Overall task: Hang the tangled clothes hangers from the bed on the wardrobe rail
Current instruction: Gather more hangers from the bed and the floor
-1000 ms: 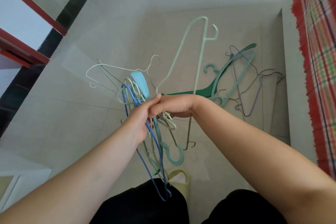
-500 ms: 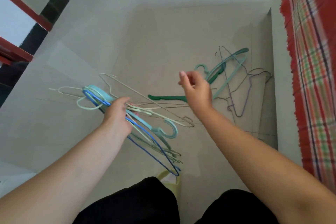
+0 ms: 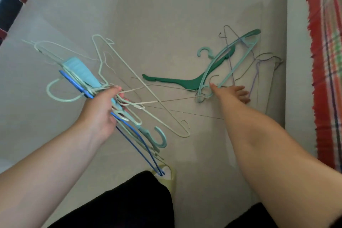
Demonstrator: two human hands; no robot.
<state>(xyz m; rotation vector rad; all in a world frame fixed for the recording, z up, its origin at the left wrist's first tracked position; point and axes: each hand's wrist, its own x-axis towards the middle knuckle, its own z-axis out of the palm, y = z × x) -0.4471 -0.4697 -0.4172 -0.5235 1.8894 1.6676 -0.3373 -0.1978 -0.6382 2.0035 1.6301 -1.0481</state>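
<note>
1. Nearest the camera, black-clad legs fill the bottom edge, with a pale yellow slipper showing just past the left knee.
2. The left hand is closed around a bundle of hangers held above the floor: pale mint wire ones, a light blue plastic one, a blue wire one whose lower end reaches down over the slipper, and a teal hook curling out below the fist.
3. A long white wire hanger juts from the bundle toward the right, slanting across the middle of the view.
4. The right hand is stretched out low over the grey tiled floor, fingers spread and loose, holding nothing; the thumb tip sits beside the hook of a pale teal hanger.
5. Under and beyond that hand lies a loose pile on the floor: a dark green plastic hanger, the pale teal one crossing it, and thin grey and purple wire hangers tangled behind.
6. On the far right runs a red plaid cloth, its fringed edge hanging over a pale bed side.
</note>
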